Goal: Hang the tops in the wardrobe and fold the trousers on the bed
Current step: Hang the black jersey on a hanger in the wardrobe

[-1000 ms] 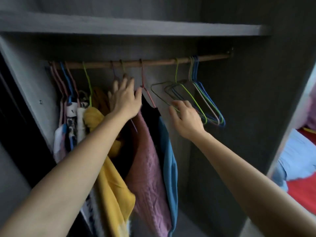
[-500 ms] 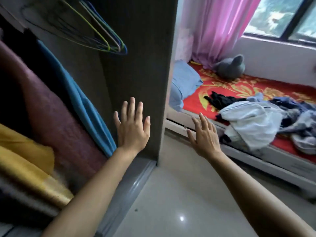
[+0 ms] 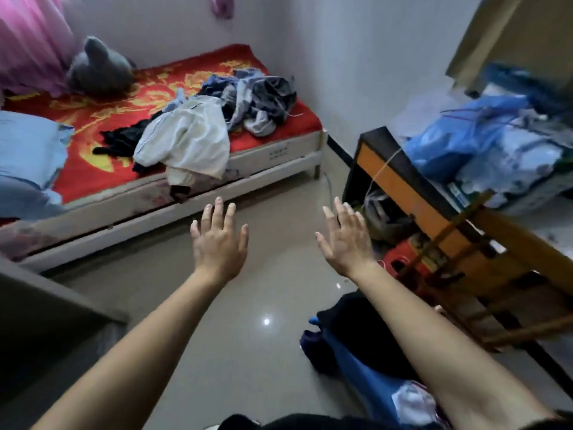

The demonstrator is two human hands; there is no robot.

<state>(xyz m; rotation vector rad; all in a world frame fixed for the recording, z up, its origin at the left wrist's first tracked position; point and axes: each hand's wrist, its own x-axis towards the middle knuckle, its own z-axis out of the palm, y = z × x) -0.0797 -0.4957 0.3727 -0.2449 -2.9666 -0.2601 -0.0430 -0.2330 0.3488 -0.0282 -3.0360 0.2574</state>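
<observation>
A heap of clothes lies on the bed [image 3: 279,153] with its red patterned cover: a white garment [image 3: 189,141] hangs over the near edge, a black garment [image 3: 121,141] lies to its left, and blue-grey garments [image 3: 260,100] are piled behind. My left hand [image 3: 220,240] and my right hand [image 3: 344,240] are both stretched out over the floor, fingers spread, holding nothing. The grey wardrobe's corner [image 3: 46,305] shows at the lower left.
A blue pillow [image 3: 28,150] and a grey plush toy [image 3: 99,72] lie on the bed by a pink curtain [image 3: 28,41]. On the right stand a cluttered desk [image 3: 412,193] with blue bags [image 3: 465,141] and a wooden chair [image 3: 483,274]. Dark and blue clothes [image 3: 356,346] lie on the floor.
My view has swung right, from inside the wardrobe to the bed and desk. Both hands have left the hangers and rail and now hang out, bare, over the floor.
</observation>
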